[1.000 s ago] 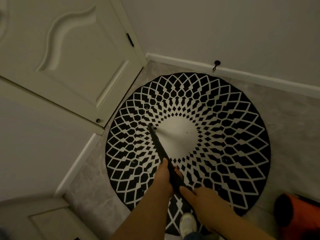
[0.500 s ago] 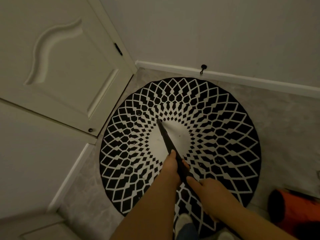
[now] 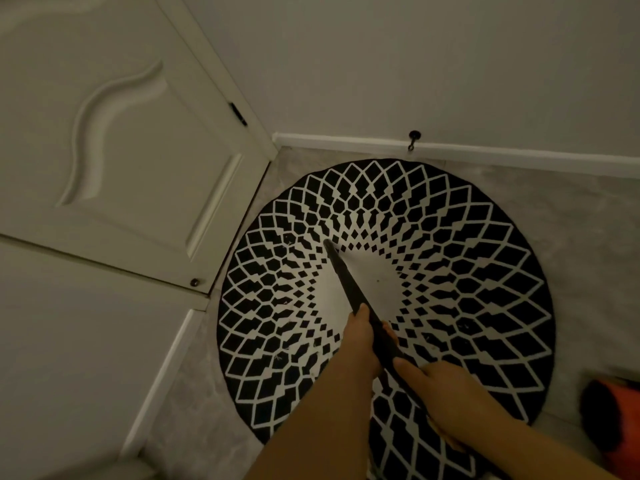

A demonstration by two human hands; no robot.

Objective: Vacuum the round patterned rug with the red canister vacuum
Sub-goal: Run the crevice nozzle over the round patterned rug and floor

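Nozzle (image 3: 346,282) ahead of both hands, on rug (image 3: 485,271).

Round rug (image 3: 450,271) looking like flat-woven matt cloth, black nozzle (image 3: 346,282) showing as smooth matt plastic, floor (image 3: 571,216) appearing as grey marbled stone with a faint sheen, door (image 3: 138,150) wearing smooth satin off-white paint, red canister (image 3: 620,410) too blurred to judge.

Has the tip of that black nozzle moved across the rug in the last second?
Yes. The nozzle tip has slid from the left edge of the rug's white centre towards its far edge, nearer the baseboard.
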